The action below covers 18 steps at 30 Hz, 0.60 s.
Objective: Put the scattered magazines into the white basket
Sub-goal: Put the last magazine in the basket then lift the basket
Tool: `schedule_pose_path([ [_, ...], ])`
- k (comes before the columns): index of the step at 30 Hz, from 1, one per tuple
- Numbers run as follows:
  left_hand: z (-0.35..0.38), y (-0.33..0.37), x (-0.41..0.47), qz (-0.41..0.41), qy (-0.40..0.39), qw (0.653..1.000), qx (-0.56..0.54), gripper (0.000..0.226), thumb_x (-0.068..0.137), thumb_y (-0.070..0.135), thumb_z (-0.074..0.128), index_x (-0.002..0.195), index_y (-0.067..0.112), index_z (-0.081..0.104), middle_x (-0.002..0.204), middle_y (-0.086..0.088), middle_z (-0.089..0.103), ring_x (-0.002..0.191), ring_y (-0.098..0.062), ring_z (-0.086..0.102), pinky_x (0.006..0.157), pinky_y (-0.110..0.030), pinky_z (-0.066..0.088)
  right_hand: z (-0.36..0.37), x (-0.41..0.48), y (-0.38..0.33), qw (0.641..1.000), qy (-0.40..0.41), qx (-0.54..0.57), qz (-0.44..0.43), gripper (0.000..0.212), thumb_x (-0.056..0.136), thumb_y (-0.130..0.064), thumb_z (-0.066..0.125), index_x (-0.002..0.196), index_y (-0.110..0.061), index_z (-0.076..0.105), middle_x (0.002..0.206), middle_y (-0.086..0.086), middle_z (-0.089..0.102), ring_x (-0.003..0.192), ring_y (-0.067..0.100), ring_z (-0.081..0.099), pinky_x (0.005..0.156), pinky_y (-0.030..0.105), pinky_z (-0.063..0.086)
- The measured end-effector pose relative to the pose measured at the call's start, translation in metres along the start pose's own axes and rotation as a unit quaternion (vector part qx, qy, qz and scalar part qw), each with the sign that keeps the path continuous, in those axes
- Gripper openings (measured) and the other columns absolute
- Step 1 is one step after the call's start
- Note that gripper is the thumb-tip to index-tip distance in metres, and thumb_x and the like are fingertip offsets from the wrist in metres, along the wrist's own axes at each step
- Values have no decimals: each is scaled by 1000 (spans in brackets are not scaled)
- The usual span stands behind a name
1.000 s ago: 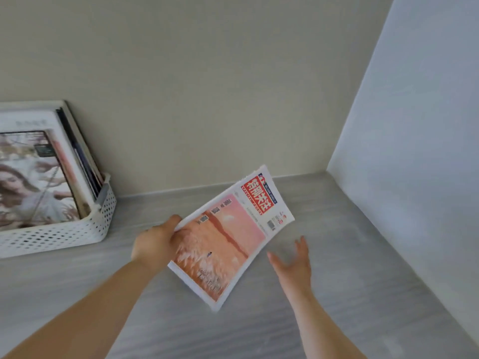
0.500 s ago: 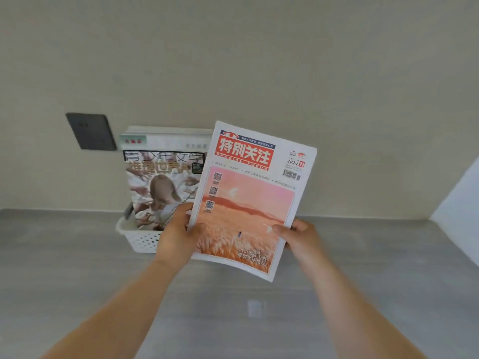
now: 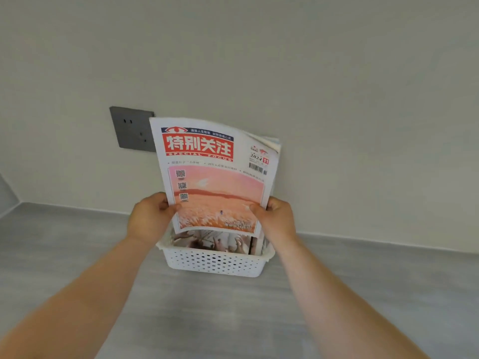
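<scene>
Head view, the only one: both forearms reach in from the bottom corners and meet above the white basket [image 3: 215,264]. They hold up a magazine [image 3: 215,177] with a red title block and a pink sunset cover. It's upright, facing the camera, and its top right corner flops backward. The left hand [image 3: 149,216] has its grip pinching the left edge, thumb on the cover, fingers hidden behind. The right hand [image 3: 278,218] pinches the right edge the same way. The bottom edge hangs just above the basket rim, in front of the other magazines [image 3: 215,240] standing inside. The basket sits on the grey table [image 3: 233,320] by the wall, with a dark socket [image 3: 132,128] up left
</scene>
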<state>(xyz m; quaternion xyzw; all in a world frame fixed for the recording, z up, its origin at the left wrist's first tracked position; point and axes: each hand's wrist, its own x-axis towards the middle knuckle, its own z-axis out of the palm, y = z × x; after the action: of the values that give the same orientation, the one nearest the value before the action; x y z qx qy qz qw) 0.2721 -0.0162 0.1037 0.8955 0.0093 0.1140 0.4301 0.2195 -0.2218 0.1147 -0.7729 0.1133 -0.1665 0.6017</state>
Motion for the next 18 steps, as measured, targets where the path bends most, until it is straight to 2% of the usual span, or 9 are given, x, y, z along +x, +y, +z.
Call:
schedule_pose_path([
  [4, 10, -21, 5, -34, -47, 997, 42, 17, 82, 16, 60, 96, 10, 68, 96, -15, 72, 77, -27, 58, 71, -31, 45, 13, 1, 23, 998, -20, -42, 51, 18, 82, -9, 59, 98, -5, 67, 88, 5, 68, 70, 12, 59, 55, 13, 45],
  [5, 13, -25, 6, -42, -51, 996, 54, 17, 82, 17, 60, 96, 11, 68, 96, -13, 72, 80, -27, 60, 72, -31, 45, 15, 1, 29, 997, -26, -54, 58, 19, 82, -9, 59, 99, -5, 67, 88, 6, 69, 69, 13, 59, 54, 13, 44],
  [8, 20, -33, 5, -49, -51, 993, 90, 15, 81, 21, 61, 92, 14, 69, 95, -11, 70, 87, -29, 61, 71, -31, 46, 19, 1, 41, 993, -35, -91, 71, 21, 82, -11, 60, 102, -6, 66, 80, -5, 64, 63, 5, 54, 44, 1, 38],
  [11, 24, -37, 6, -24, -54, 990, 131, 14, 79, 20, 64, 84, 8, 67, 90, -10, 60, 90, -28, 56, 65, -28, 41, 19, 3, 48, 992, -40, -98, 75, 21, 83, -11, 59, 103, -8, 65, 83, -4, 61, 69, 10, 55, 47, 5, 39],
  [13, 26, -39, 7, -29, -39, 991, 127, 14, 76, 19, 67, 83, 8, 63, 91, -9, 54, 91, -28, 54, 66, -31, 42, 19, 4, 51, 990, -37, -118, 67, 12, 83, -12, 57, 91, -12, 66, 72, -7, 60, 64, 11, 53, 48, 8, 35],
  [14, 26, -39, 7, -42, -29, 992, 116, 19, 74, 18, 68, 89, 8, 60, 99, -10, 54, 92, -27, 54, 68, -33, 43, 20, 3, 50, 988, -29, -137, 63, 7, 83, -13, 57, 78, -15, 63, 63, -9, 55, 59, 11, 50, 46, 10, 32],
  [16, 26, -41, 10, -84, -35, 993, 80, 46, 71, 17, 72, 111, 8, 51, 121, -14, 50, 104, -31, 53, 80, -42, 46, 19, 5, 52, 985, 3, -167, 45, 26, 82, -16, 59, 60, -23, 47, 56, -8, 46, 57, 14, 46, 46, 16, 31],
  [18, 24, -40, 13, -126, -82, 988, 19, 72, 70, 17, 74, 131, 8, 35, 134, -17, 45, 117, -36, 48, 96, -48, 41, 19, 6, 51, 986, 50, -155, 29, 24, 79, -18, 63, 64, -24, 44, 64, -7, 50, 69, 18, 54, 54, 21, 37],
])
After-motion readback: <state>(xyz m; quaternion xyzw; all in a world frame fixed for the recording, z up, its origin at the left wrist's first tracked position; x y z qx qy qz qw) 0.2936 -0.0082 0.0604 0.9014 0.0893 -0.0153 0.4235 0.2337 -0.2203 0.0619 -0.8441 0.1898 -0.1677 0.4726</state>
